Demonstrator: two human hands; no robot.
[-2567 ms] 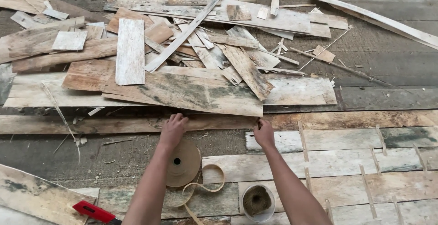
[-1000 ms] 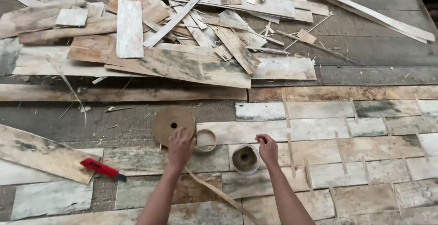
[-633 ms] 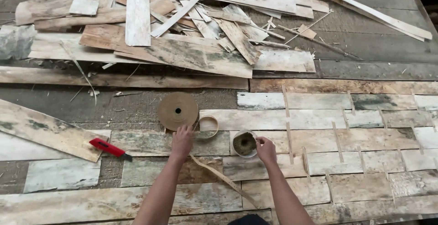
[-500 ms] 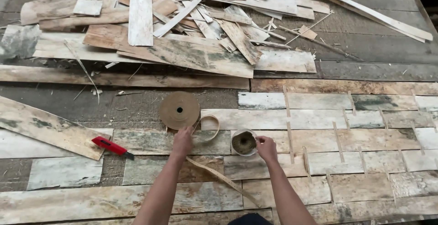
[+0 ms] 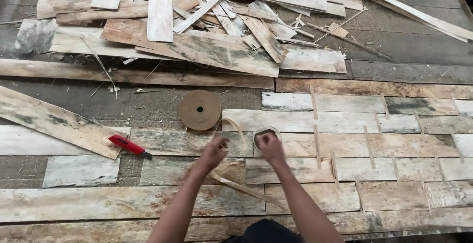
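A thin tan strip of tape (image 5: 235, 127) is being worked between both hands over the patchwork of veneer sheets (image 5: 345, 144); the left hand (image 5: 215, 150) looks closed in a pinch on the strip, fingers curled, and the right hand (image 5: 269, 145) is curled too, right over a small round cup (image 5: 266, 133), though whether it's pinching the strip end or dipping into the cup can't be told from this angle; the strip loops up from the hands toward the flat brown roll (image 5: 199, 110), which lies on its side just above the left hand, and another length trails down across the sheets toward the body; judged by the way it curls and sags, the strip is very light, floppy and easily creased, probably tearable if yanked, so it's best taken near the free end between thumb and fingertips and kept lightly taut; the roll itself looks stiff enough to be picked up by the rim or through the centre hole; a red utility knife (image 5: 129, 146) is lying well left of the hands, untouched; scrap boards (image 5: 207, 31) are piled at the far side; the veneer sheets look thin and brittle at the edges, so pressing flat would be safer than lifting by a corner.
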